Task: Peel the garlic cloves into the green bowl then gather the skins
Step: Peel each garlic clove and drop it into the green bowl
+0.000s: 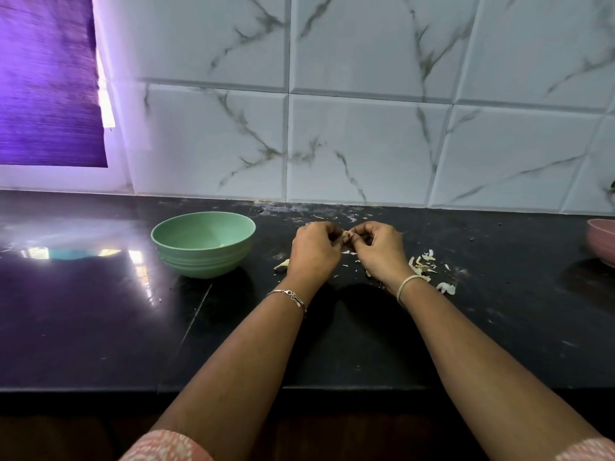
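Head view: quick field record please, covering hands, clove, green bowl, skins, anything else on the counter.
left hand: pinches garlic clove above counter
right hand: pinches the same clove, opposite side
green bowl: left of the hands, small pale piece inside
skins: scattered, mostly beside the right wrist
pink bowl: right edge, cut off by frame

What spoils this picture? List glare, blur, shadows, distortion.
Head view: window glare whitens the black counter left of the green bowl; the purple blind is streaked with blur; tile wall joints tilt and bow from the wide lens; left hand and right hand, pinching a garlic clove, cast soft shadows below the wrists.
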### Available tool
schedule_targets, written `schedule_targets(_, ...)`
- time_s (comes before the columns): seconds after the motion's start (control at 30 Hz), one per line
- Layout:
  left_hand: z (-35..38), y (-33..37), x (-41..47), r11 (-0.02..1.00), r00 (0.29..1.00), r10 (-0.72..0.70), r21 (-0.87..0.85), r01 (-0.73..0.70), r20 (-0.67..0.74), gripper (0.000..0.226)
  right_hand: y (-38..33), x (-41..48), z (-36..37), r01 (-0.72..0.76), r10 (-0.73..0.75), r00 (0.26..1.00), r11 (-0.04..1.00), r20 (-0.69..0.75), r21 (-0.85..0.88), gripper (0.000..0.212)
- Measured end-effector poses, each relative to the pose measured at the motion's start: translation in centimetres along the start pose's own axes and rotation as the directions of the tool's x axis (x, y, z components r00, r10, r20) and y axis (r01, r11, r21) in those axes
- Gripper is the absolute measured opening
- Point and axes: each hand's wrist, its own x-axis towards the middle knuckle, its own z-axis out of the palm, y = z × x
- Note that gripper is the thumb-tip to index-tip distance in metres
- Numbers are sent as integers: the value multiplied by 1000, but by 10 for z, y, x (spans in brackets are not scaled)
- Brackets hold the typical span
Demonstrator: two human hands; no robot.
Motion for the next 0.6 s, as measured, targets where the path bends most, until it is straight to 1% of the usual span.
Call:
schedule_targets(0.07, 0, -1, 0, 1000, 1000, -9, -17, 10, 6, 16, 0, 0, 0, 9, -9, 1000, 1000, 6, -12, 13)
schedule_targets(0.27, 0, -2, 2, 979, 995, -99, -178, 97, -2, 17, -2, -1, 0, 19, -19, 1000, 1000, 0, 8, 10)
schedule_targets(0.37, 0, -1, 3, 972, 994, -114, -207, 112, 7, 16, -1, 1, 1, -11, 13, 1000, 998, -27, 55, 9)
schedule_targets(0.43, 1, -1, 4, 962, 991, -128, -241, 133, 36, 16, 0, 1, 1, -39, 44, 998, 995, -44, 90, 9)
schedule_targets(0.5, 4, -3, 5, 948, 987, -151, -273, 162, 62, 16, 1, 1, 2, -69, 74, 997, 987, -30, 144, 10)
schedule_targets(0.6, 4, -4, 6, 921, 976, -199, -326, 215, 84, 16, 2, 1, 3, -72, 75, 997, 979, -8, 188, 14)
